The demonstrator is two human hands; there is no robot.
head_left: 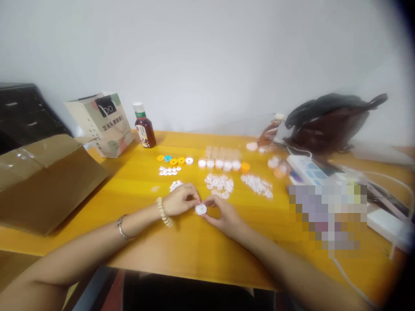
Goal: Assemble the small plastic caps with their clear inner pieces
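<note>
My left hand point(180, 199) and my right hand point(223, 216) meet over the yellow table point(136, 181), and both pinch one small white round plastic disc point(201, 209) between their fingertips. The left wrist wears a beaded bracelet and a metal bangle. Just beyond the hands lie heaps of small white ring-shaped parts point(219, 185) and a second heap point(257, 185). A row of coloured and white discs point(175, 160) and a row of clear capped pieces point(222, 160) sit further back.
A cardboard box point(45, 181) stands at the left, with a paper bag point(103, 123) and a dark bottle point(144, 127) behind it. At the right are a tilted bottle point(269, 131), a dark handbag point(330, 121), a power strip point(308, 169) and white cables.
</note>
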